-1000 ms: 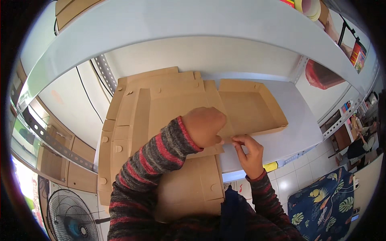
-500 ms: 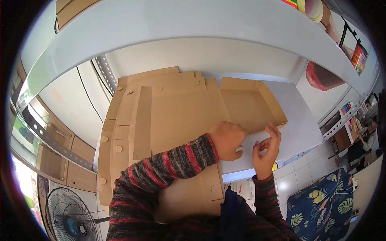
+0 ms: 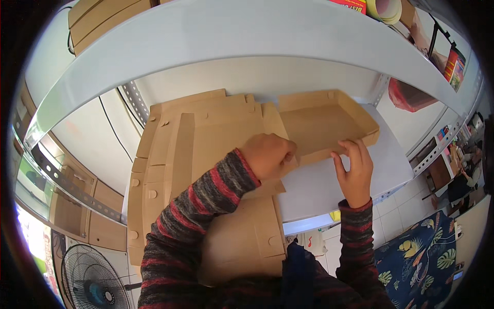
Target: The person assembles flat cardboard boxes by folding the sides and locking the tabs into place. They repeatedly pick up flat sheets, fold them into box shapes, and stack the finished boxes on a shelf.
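Observation:
A brown cardboard box [image 3: 329, 123] with raised side walls forms a shallow tray at the right end of the work surface. Its left part runs into a flat lid panel [image 3: 226, 139] lying over other flattened cardboard. My left hand [image 3: 267, 154] is closed at the box's near left corner, with the cardboard edge between thumb and curled fingers; the fingertips are partly hidden. On the near wall, further right, my right hand [image 3: 356, 172] pinches the cardboard, thumb on the outer face and fingers over the top edge.
Several flattened cardboard sheets [image 3: 141, 206] lie stacked on the left of the grey tabletop [image 3: 309, 201]. A white shelf beam [image 3: 247, 36] crosses above, with cardboard boxes [image 3: 108, 23] on it. A black fan [image 3: 95, 280] stands at lower left, a leaf-patterned cloth [image 3: 414, 260] at lower right.
My right hand has moved up and right onto the box's near wall. The left has shifted left to the near corner. The box's right wall now bends around a rounded far corner.

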`<state>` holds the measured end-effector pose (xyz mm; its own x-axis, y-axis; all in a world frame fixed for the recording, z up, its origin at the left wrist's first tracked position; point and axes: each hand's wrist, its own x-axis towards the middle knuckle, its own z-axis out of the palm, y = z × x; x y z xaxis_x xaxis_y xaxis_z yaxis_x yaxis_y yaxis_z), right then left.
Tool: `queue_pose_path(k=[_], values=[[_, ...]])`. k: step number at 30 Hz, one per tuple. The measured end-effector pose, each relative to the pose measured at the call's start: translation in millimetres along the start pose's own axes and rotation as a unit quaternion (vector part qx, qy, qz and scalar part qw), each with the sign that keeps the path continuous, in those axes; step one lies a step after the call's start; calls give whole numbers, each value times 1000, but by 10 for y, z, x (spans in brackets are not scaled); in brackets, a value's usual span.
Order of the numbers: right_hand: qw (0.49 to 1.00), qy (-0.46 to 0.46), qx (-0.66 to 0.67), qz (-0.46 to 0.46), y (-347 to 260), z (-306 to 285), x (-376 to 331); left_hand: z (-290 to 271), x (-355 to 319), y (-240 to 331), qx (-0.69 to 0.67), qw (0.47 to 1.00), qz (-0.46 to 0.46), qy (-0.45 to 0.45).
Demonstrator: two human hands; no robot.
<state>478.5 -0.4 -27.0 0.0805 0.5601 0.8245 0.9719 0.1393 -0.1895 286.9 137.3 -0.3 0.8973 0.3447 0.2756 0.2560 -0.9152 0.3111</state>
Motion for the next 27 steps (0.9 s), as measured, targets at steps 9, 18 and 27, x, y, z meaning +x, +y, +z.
queue_pose_path(k=[9, 18, 27], values=[[982, -78, 11, -174, -439, -7, 222, -139, -294, -379, -33, 996, -17, -79], [953, -175, 129, -213, -651, 340, 134, -226, -417, -734, -114, 983, -60, -130], [917, -149, 96, -356, -698, 863, -35, -227, -415, -856, -176, 967, -58, -172]])
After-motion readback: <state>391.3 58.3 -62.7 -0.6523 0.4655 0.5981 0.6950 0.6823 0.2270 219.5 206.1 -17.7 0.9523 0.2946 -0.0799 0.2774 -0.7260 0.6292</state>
